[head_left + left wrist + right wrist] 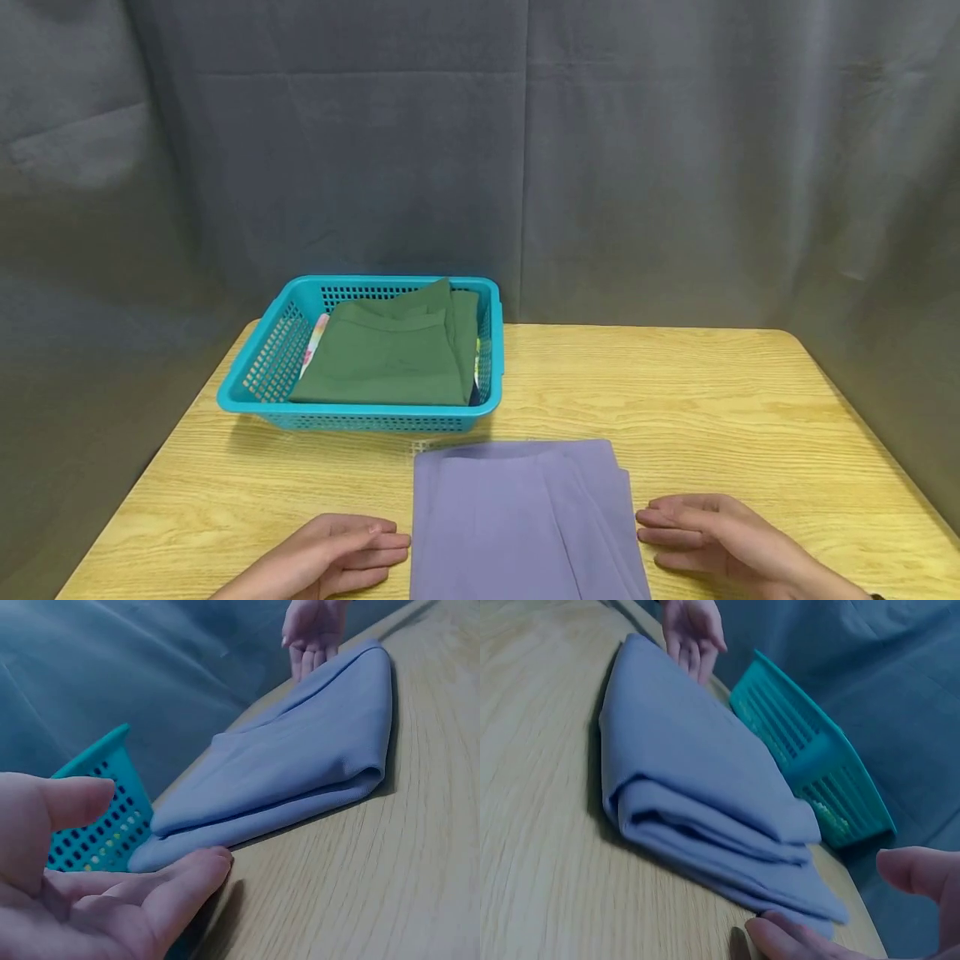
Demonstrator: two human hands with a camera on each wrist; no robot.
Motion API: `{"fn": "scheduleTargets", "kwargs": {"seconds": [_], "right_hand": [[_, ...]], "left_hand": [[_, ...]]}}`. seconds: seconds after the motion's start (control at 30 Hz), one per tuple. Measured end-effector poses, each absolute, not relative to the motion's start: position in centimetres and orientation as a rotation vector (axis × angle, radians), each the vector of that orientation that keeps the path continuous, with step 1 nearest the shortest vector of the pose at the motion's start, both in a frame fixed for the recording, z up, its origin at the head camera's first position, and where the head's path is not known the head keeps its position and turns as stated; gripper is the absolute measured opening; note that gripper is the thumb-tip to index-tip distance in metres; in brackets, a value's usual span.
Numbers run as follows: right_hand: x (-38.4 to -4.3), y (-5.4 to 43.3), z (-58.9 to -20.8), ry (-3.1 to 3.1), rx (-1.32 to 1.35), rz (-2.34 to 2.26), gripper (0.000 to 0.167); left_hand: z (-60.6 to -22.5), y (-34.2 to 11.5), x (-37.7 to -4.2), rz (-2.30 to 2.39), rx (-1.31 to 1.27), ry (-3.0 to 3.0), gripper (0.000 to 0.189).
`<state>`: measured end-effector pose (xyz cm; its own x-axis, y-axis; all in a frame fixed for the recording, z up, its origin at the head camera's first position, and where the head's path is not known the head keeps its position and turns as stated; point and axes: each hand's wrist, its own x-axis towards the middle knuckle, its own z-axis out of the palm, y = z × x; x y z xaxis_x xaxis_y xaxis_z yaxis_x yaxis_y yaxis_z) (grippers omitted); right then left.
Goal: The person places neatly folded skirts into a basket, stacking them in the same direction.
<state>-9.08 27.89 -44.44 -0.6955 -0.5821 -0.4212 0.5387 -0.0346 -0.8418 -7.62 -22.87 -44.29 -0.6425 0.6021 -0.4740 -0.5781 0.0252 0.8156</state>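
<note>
A lavender-grey cloth (495,525), folded into a layered rectangle, lies flat on the wooden table at the near middle. My left hand (337,554) is at its left edge, fingers loosely straight, fingertips right beside the fold. On the opposite side my right hand (720,533) holds the same pose, its fingertips close to the cloth's right edge. Neither hand grips anything. In the right wrist view the stacked folds of the cloth (705,765) show along its side, near my fingertips. The left wrist view shows the cloth's (285,750) rounded folded edge.
Behind the cloth to the left stands a turquoise plastic basket (375,410). A folded dark green cloth (390,358) lies in it, over some patterned fabric (315,340). Grey curtains (637,167) hang around the wooden table (675,392) at the back and sides.
</note>
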Motion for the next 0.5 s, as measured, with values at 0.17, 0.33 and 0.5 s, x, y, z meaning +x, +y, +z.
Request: {"fn": "scheduleTargets", "kwargs": {"seconds": [0.17,0.33,0.5], "right_hand": [[-9.4,25.6,-44.3,1.524,-0.039,-1.770,0.042],[-9.9,23.8,-44.6,1.476,-0.040,-1.765,0.043],[-10.4,22.5,-44.7,1.471,-0.016,-1.762,0.033]], "left_hand": [[-44.9,-21.9,-8.9,1.738,0.071,1.395,0.063],[-44.9,-20.6,-10.1,1.697,0.128,1.411,0.052],[-44.9,-18.6,-11.0,1.642,0.211,1.369,0.035]]}}
